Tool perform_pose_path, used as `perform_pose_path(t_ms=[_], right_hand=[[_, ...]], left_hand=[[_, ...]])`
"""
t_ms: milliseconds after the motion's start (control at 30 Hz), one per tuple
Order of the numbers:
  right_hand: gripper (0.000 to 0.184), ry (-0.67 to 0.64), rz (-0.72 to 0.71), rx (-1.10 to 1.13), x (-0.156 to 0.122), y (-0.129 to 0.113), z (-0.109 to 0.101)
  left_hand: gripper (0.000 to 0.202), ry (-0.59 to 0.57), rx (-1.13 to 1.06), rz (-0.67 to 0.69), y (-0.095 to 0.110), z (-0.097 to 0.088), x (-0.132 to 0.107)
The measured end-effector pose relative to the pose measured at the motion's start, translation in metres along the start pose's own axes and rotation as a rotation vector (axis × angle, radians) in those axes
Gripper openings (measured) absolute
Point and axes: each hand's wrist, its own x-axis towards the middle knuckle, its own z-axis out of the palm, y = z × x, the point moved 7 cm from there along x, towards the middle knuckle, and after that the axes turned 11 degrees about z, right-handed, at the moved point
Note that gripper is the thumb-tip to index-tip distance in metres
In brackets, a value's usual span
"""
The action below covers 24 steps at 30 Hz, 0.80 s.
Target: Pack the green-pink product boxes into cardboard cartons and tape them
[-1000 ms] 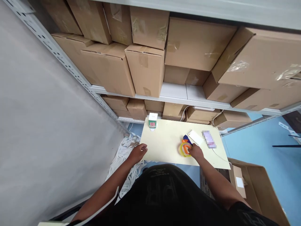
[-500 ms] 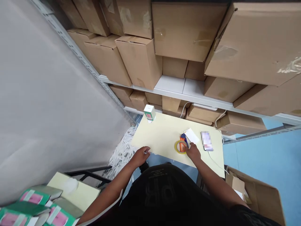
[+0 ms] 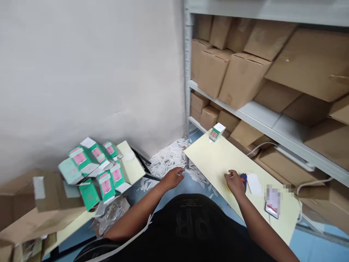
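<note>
My left hand [image 3: 172,178] hovers over the gap between the two tables, its fingers loosely curved with the thumb apart and nothing visible in it. Above the right-hand table [image 3: 205,154] is my right hand [image 3: 235,183], empty as far as I see, fingers slightly bent and apart. It partly covers a yellow tape roll [image 3: 229,189] and an orange and blue tool [image 3: 243,178]. Beside them lie a white card [image 3: 254,183] and a phone [image 3: 272,202]. One green and white box [image 3: 216,133] stands at the table's far corner.
Several green and pink boxes [image 3: 105,185] with raised flaps are piled on the left table [image 3: 128,156]. Shredded white paper [image 3: 171,156] covers the floor by the wall. Shelving [image 3: 191,72] with cardboard cartons [image 3: 214,71] rises behind. A white cable [image 3: 261,145] runs along the table's back.
My view has swung left, bringing the pile of green boxes fully in sight. My right hand has moved from the tape roll's right side to over it. The left hand stays empty.
</note>
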Motion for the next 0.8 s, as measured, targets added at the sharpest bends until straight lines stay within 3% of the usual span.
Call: perform_pose_path(t_ms=[200,400,600,800], right_hand=[[0.053,-0.077,-0.11,0.029,-0.034,-0.069,0.067],[0.052,-0.192,-0.294,0.051,-0.096,-0.145,0.151],[0.049,-0.359,-0.471,0.008,-0.165,-0.21,0.216],[0.048,-0.571,-0.599,-0.134,-0.196,-0.275,0.27]], left_hand=[[0.032,0.195,-0.004,-0.048,-0.029,-0.068,-0.09],[0.032,0.376,-0.02,-0.123,-0.067,-0.126,-0.19],[0.033,0.54,-0.062,-0.187,-0.086,-0.165,-0.261],[0.03,0.718,-0.071,-0.318,-0.108,-0.184,-0.307]])
